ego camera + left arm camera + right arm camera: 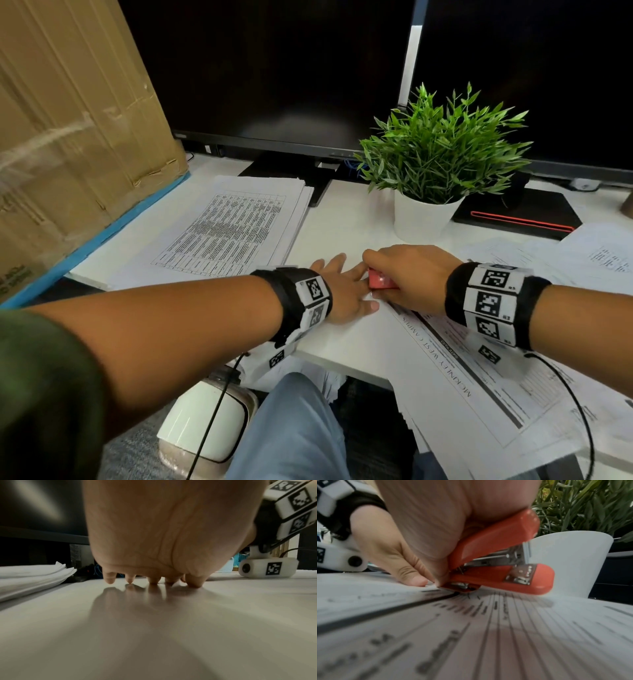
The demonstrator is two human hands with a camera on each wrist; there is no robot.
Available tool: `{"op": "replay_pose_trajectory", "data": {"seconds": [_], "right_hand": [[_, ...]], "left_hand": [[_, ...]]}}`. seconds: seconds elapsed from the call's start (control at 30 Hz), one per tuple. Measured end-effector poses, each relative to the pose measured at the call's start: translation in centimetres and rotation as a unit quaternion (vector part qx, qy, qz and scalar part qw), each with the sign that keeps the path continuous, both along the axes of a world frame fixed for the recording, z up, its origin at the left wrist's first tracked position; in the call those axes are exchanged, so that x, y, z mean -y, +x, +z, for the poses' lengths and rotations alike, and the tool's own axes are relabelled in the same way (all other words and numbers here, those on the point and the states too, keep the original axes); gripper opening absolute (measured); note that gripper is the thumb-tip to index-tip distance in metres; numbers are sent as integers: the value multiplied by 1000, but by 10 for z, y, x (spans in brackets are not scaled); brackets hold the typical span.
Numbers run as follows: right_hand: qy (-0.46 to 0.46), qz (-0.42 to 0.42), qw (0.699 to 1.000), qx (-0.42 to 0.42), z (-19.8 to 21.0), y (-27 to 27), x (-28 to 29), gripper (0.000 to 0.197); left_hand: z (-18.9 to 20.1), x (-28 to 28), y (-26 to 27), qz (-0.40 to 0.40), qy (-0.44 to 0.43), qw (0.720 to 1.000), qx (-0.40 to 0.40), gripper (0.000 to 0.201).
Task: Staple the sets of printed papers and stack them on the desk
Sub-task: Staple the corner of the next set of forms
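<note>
My right hand (404,274) grips a small red stapler (379,281) at the corner of a printed paper set (479,373) that lies slanted over the desk's front edge. In the right wrist view the stapler (498,561) has its mouth partly apart and its rear end on the paper set (471,635). My left hand (342,284) lies flat beside it, fingers straight, thumb at the paper's corner. From the left wrist, the fingertips (154,580) touch the white desk (154,628). A stack of printed sets (233,233) lies at the back left.
A potted green plant (438,164) in a white pot stands just behind my hands. Two dark monitors (274,68) fill the back. A cardboard box (68,120) stands at the left. More loose papers (589,260) lie at the right, near a black monitor base (520,212).
</note>
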State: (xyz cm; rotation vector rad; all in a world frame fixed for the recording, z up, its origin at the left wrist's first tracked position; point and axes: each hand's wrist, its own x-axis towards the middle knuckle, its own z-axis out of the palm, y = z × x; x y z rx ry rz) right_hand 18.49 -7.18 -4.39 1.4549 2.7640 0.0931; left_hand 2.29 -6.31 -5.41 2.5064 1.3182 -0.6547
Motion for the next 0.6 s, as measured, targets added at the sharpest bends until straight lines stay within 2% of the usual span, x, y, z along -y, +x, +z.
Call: {"op": "replay_pose_trajectory", "data": {"seconds": [0.13, 0.2, 0.23, 0.3, 0.4, 0.6], "right_hand": [[54, 117, 989, 78, -1, -3, 0, 21], [50, 128, 986, 100, -1, -5, -1, 22], [35, 111, 989, 92, 1, -7, -1, 22], [-32, 22, 998, 51, 4, -8, 1, 22], [-144, -130, 980, -33, 3, -10, -4, 32], [-228, -241, 941, -71, 3, -17, -20, 38]], "left_hand": [[5, 1, 5, 9, 0, 1000, -11, 57], [6, 2, 6, 13, 0, 1000, -13, 59], [6, 2, 6, 13, 0, 1000, -19, 59], [4, 0, 5, 9, 1, 1000, -30, 62], [0, -2, 4, 6, 0, 999, -35, 71], [-3, -4, 8, 17, -1, 999, -49, 78]]}}
